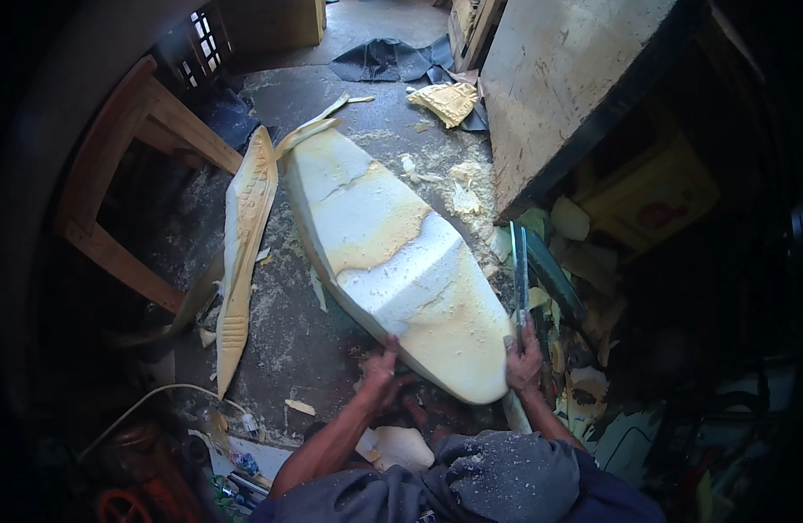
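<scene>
A long, pale cream foam piece (375,253), rounded at the near end and cracked across its top, lies diagonally before me. My left hand (381,370) grips its left edge near the lower end, fingers partly hidden underneath. My right hand (523,362) is closed on a long, narrow metal strip (518,266) that points away from me, and it is beside the foam's right edge. A narrow molded foam offcut (244,253) lies to the left, and thin peeled strips rest by the far tip.
A wooden chair frame (144,270) lies at left, a large board (567,96) stands at upper right above a yellow plastic object (646,192). Scraps (467,196), a foam chunk (441,103), dark sheeting (375,61), a cable (175,386) and red machinery (127,506) surround me.
</scene>
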